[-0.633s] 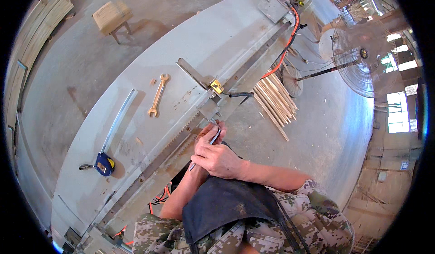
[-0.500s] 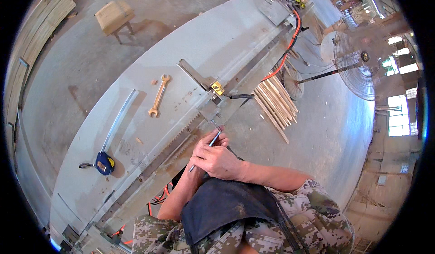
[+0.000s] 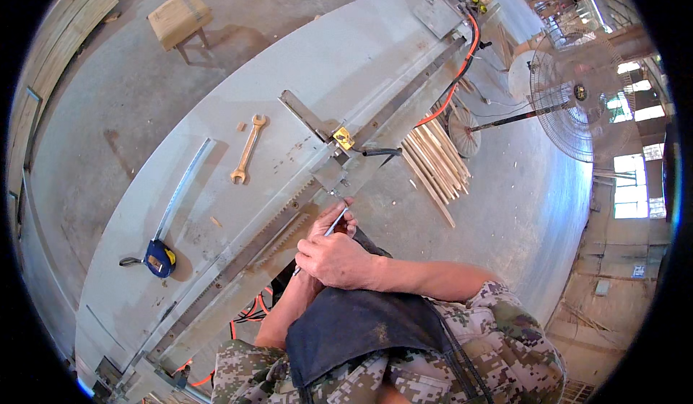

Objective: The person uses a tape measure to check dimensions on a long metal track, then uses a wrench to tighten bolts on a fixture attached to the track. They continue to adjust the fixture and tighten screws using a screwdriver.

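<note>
A slim metal hex key (image 3: 335, 224), its far end bent, lies slantwise across both my hands beside the machine's rail. My right hand (image 3: 338, 261) is closed around its shaft, with the straight end poking out at the lower left. Beyond it, the fingers of my left hand (image 3: 325, 220) are closed near the bent end, partly hidden behind the right hand. Just past my fingertips is a metal slide block with a yellow-labelled part (image 3: 343, 138) on the toothed rack (image 3: 267, 221). An open-end wrench (image 3: 248, 150) and a blue tape measure (image 3: 159, 258), its blade drawn out, rest on the grey table (image 3: 238, 86).
A metal bar (image 3: 302, 115) sticks out across the table from the slide. Orange and black cables (image 3: 469, 65) run along the far right end. Wooden strips (image 3: 437, 160) and a standing fan (image 3: 577, 92) are on the right. A wooden stool (image 3: 179, 20) stands beyond the table.
My right hand has shifted slightly left along with the hex key, and its fingers have moved on the shaft. The whole view has shifted a little; the table tools lie as before.
</note>
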A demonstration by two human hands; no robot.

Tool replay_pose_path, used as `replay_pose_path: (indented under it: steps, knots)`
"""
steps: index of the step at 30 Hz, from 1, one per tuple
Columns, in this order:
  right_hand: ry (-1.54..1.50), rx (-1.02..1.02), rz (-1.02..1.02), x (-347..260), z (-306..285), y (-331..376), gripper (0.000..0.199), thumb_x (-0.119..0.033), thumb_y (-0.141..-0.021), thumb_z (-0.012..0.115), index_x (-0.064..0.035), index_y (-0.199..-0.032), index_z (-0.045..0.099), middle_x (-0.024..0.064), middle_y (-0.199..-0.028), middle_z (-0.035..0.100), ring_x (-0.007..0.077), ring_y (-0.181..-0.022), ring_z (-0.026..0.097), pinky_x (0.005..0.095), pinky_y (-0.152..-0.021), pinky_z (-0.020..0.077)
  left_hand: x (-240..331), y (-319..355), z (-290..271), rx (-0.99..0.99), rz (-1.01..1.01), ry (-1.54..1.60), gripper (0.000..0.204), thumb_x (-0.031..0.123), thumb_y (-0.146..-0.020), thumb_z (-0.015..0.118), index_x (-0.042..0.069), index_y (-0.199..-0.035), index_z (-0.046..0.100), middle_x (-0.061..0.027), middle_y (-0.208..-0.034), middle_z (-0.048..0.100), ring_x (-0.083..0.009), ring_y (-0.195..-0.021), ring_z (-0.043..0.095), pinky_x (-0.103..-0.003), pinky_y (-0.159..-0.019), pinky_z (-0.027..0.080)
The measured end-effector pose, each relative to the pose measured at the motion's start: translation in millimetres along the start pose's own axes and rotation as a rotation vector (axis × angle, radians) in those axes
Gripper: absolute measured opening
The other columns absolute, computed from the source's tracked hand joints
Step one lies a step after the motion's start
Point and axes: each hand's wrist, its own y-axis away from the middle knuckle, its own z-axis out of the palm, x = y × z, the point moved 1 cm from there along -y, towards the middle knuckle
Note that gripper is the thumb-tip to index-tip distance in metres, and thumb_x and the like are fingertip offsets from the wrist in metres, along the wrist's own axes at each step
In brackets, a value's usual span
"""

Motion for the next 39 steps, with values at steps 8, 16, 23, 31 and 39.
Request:
replay_pose_path:
  steps: [8, 16, 23, 31, 39]
  knots:
    - [-0.281, 0.412, -0.078, 25.0, -69.2, 12.4, 0.014, -0.013, -0.076, 0.073, -0.0058, -0.081, 0.062, 0.0084, -0.085, 0.062, 0.0282, -0.088, 0.064, 0.0432, -0.081, 0.0524, -12.2, 0.5, -0.5, 0.046, 0.316, -0.487, 0.021, 0.018, -0.102, 0.058, 0.002, -0.115, 0.061, -0.0035, -0.091, 0.062, -0.0138, -0.081, 0.060, -0.028, -0.070, 0.050]
    - [-0.442, 0.480, 0.016, 34.4, -62.5, 15.0, 0.014, -0.015, -0.088, 0.074, -0.0065, -0.093, 0.064, 0.0077, -0.080, 0.063, 0.0285, -0.071, 0.065, 0.0383, -0.065, 0.0508, 8.8, 17.5, 22.6, -0.087, 0.182, -0.528, 0.046, 0.014, -0.093, 0.066, 0.003, -0.135, 0.049, -0.0081, -0.109, 0.063, -0.0181, -0.096, 0.063, -0.032, -0.084, 0.052]
    - [-0.585, 0.350, -0.081, 42.2, -65.8, 8.9, 0.015, -0.017, -0.090, 0.073, -0.0061, -0.096, 0.065, 0.0108, -0.080, 0.064, 0.0293, -0.071, 0.065, 0.0396, -0.068, 0.0503, 7.7, 2.5, 13.0, -0.268, 0.034, -0.307, 0.066, 0.012, -0.079, 0.080, 0.006, -0.137, 0.049, -0.0089, -0.111, 0.064, -0.0189, -0.097, 0.065, -0.032, -0.084, 0.054]
    - [-0.931, 0.224, 0.000, 94.6, -95.8, 30.4, 0.015, -0.011, -0.095, 0.067, -0.0053, -0.108, 0.064, 0.0136, -0.089, 0.068, 0.0318, -0.078, 0.067, 0.0372, -0.070, 0.0529, -22.3, -14.3, 11.6, -0.050, 0.239, -0.212, 0.032, 0.010, -0.079, 0.083, 0.008, -0.091, 0.054, -0.0032, -0.083, 0.062, -0.0136, -0.070, 0.060, -0.028, -0.061, 0.049]
    - [-1.172, 0.197, -0.090, 141.1, -95.4, 36.5, 0.022, -0.009, -0.095, 0.067, -0.0047, -0.117, 0.062, 0.0165, -0.091, 0.066, 0.0355, -0.081, 0.067, 0.0384, -0.072, 0.0536, -32.0, -9.5, 34.7, 0.253, 0.383, -0.262, 0.036, 0.015, -0.075, 0.087, 0.008, -0.087, 0.054, -0.0040, -0.080, 0.061, -0.0143, -0.067, 0.059, -0.029, -0.058, 0.048]
